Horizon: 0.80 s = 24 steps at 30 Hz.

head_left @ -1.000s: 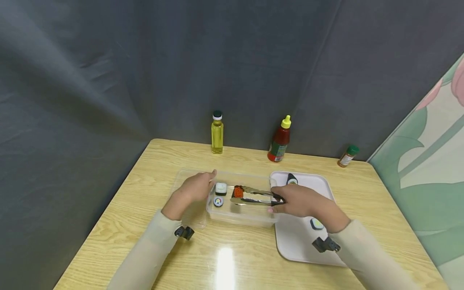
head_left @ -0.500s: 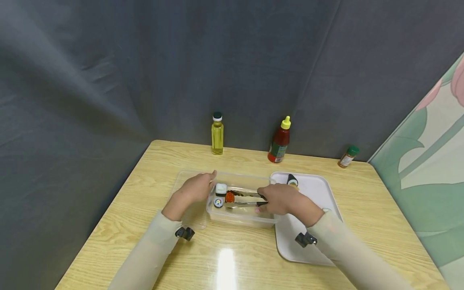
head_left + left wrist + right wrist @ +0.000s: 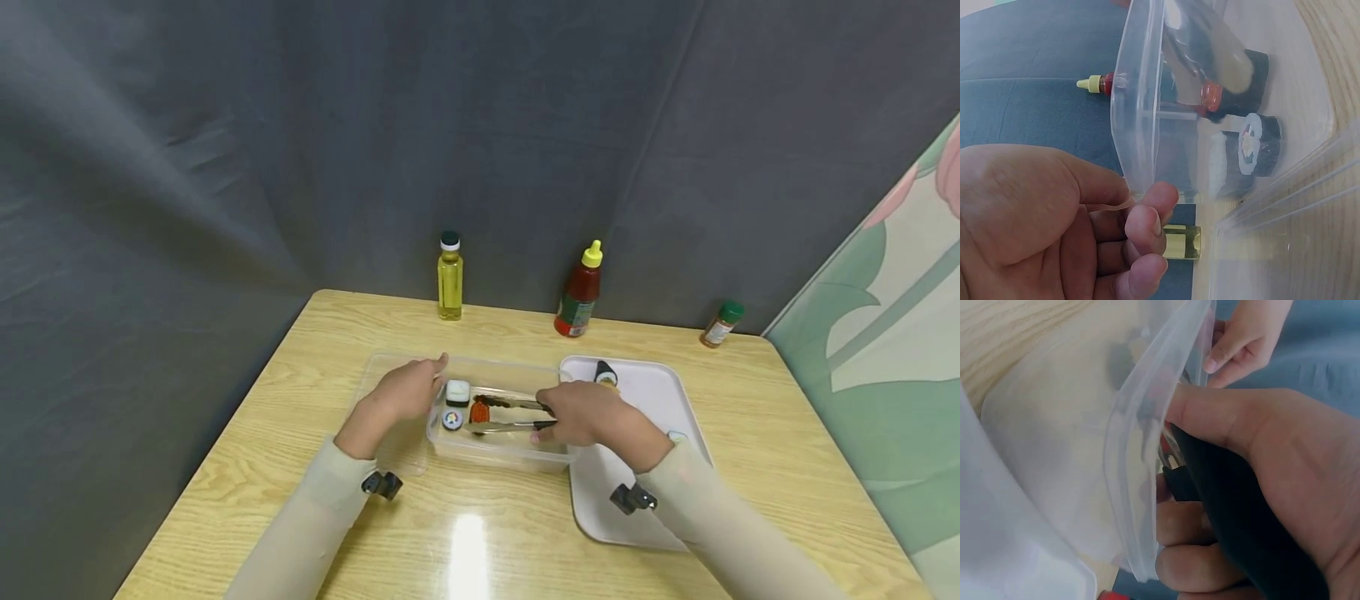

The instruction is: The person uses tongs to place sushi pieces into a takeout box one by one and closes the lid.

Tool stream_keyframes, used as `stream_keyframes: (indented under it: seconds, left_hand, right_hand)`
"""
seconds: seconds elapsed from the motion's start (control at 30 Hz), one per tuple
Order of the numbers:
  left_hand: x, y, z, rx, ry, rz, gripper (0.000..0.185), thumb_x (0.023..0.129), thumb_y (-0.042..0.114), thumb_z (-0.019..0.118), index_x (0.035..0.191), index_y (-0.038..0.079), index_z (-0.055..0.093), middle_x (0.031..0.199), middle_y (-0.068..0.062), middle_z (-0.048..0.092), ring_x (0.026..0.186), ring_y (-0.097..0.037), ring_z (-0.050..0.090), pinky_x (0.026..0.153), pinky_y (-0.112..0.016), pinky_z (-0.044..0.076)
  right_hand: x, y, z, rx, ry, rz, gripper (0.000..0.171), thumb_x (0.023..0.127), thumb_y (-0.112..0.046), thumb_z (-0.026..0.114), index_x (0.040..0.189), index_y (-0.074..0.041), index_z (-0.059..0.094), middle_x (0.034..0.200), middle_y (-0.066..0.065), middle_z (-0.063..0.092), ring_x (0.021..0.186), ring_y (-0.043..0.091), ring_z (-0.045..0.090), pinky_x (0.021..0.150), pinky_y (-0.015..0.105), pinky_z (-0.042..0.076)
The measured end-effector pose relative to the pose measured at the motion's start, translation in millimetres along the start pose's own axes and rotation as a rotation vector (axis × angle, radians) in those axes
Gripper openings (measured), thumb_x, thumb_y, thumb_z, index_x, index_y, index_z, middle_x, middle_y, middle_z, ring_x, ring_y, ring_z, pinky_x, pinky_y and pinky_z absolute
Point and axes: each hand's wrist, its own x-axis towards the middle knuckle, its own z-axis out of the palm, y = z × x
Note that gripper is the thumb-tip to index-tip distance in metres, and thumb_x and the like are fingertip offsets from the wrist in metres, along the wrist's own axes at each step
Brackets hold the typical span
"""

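In the head view my left hand (image 3: 407,389) pinches the left rim of a clear plastic container (image 3: 495,458), thumb and fingertips right at the edge. My right hand (image 3: 583,414) grips metal tongs (image 3: 506,427) by their black handles, reaching in over the container's right side. Between the tongs' tips is a sushi piece topped with orange roe (image 3: 480,410), low in the container. A white square sushi piece (image 3: 457,392) and a round sushi roll (image 3: 452,419) sit just left of it. The right wrist view has the black handle (image 3: 1229,512) across the palm.
Left of the container lies a clear lid (image 3: 401,457), partly under my left hand. A pale tray (image 3: 611,521) on the right holds a cone hand roll (image 3: 604,372) and other sushi. Behind stand an oil bottle (image 3: 450,283), a red sauce bottle (image 3: 580,300) and a spice jar (image 3: 721,325).
My right hand has moved left with the tongs, bringing the roe sushi close beside the other two pieces. Since then it has shifted slightly. My left hand stays at the rim.
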Motion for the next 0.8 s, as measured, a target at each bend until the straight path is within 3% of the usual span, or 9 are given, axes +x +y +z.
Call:
stream_keyframes:
  seconds: [0.1, 0.17, 0.23, 0.43, 0.63, 0.8]
  left_hand:
    - [0.1, 0.6, 0.1, 0.010, 0.016, 0.009, 0.056, 0.114, 0.020, 0.047, 0.165, 0.003, 0.031, 0.116, -0.021, 0.076, 0.052, -0.011, 0.046, 0.052, -0.025, 0.042]
    - [0.2, 0.9, 0.6, 0.019, 0.027, 0.015, 0.055, 0.114, 0.019, 0.048, 0.164, 0.003, 0.032, 0.144, -0.023, 0.066, 0.052, -0.011, 0.044, 0.053, -0.026, 0.042]
    - [0.3, 1.4, 1.4, 0.019, 0.038, 0.022, 0.055, 0.114, 0.019, 0.048, 0.164, 0.003, 0.033, 0.159, -0.021, 0.053, 0.053, -0.012, 0.043, 0.054, -0.026, 0.043]
    - [0.6, 2.5, 3.5, 0.011, 0.044, 0.006, 0.056, 0.114, 0.022, 0.048, 0.165, 0.006, 0.032, 0.150, -0.020, 0.062, 0.054, -0.011, 0.054, 0.055, -0.027, 0.044]
    - [0.2, 1.5, 3.7, 0.007, 0.045, 0.014, 0.055, 0.114, 0.021, 0.048, 0.165, 0.004, 0.033, 0.156, -0.020, 0.057, 0.056, -0.013, 0.051, 0.058, -0.028, 0.044]
    - [-0.8, -0.8, 2.8, -0.004, 0.042, 0.017, 0.055, 0.114, 0.021, 0.047, 0.164, 0.004, 0.033, 0.158, -0.019, 0.055, 0.054, -0.013, 0.047, 0.057, -0.028, 0.043]
  right_hand:
    - [-7.6, 8.0, -1.6, 0.045, 0.026, -0.010, 0.037, 0.093, -0.055, 0.076, 0.100, -0.021, 0.064, 0.084, -0.005, 0.063, 0.077, 0.016, 0.058, 0.069, 0.039, 0.047]
    - [-15.0, 16.4, -3.0, 0.082, 0.046, -0.027, 0.035, 0.094, -0.054, 0.076, 0.098, -0.023, 0.062, 0.082, -0.006, 0.060, 0.076, 0.016, 0.055, 0.069, 0.038, 0.045]
    - [-24.5, 27.4, -4.0, 0.115, 0.063, -0.035, 0.036, 0.094, -0.056, 0.074, 0.100, -0.023, 0.061, 0.081, -0.006, 0.058, 0.075, 0.014, 0.053, 0.069, 0.036, 0.043]
    - [-58.6, 65.6, -1.0, 0.223, 0.113, -0.041, 0.044, 0.094, -0.063, 0.071, 0.102, -0.021, 0.061, 0.078, -0.006, 0.055, 0.071, 0.011, 0.050, 0.064, 0.030, 0.039]
    - [-91.4, 106.8, 14.4, 0.309, 0.142, -0.018, 0.042, 0.098, -0.061, 0.067, 0.101, -0.019, 0.059, 0.078, -0.006, 0.053, 0.071, 0.008, 0.048, 0.062, 0.027, 0.038]
    - [-111.9, 134.2, 29.5, 0.296, 0.148, 0.037, 0.046, 0.101, -0.053, 0.066, 0.117, -0.010, 0.066, 0.090, -0.004, 0.065, 0.083, 0.013, 0.058, 0.070, 0.033, 0.048]
